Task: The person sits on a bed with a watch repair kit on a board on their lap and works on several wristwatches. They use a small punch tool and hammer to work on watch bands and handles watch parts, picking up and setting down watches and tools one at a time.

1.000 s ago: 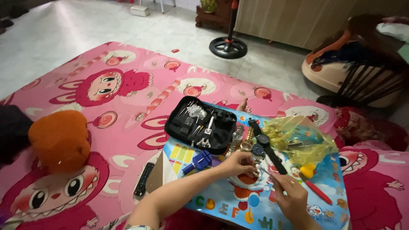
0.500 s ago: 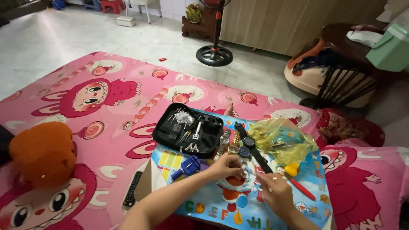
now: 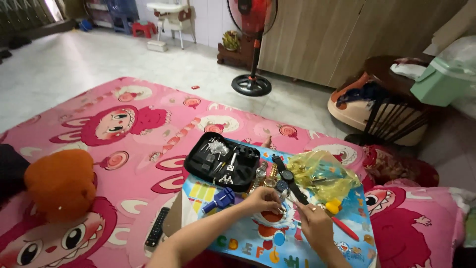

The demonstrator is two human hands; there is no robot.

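My left hand rests on the colourful picture board, its fingers pinched on a small metal piece that I cannot make out. My right hand is just to its right and holds a thin tool whose tip points at that piece. Right behind the hands lie a black strap watch and a row of metal watches. An open black tool case with small tools sits at the board's far left corner.
A crumpled yellow plastic bag, a small yellow object and a red-handled tool lie right of the hands. A blue tool lies to the left. On the pink mat are a black remote and an orange plush. A standing fan stands behind.
The view has tilted up, showing more of the room. Both hands stay over the board; my right hand has come closer to the left with the thin tool.
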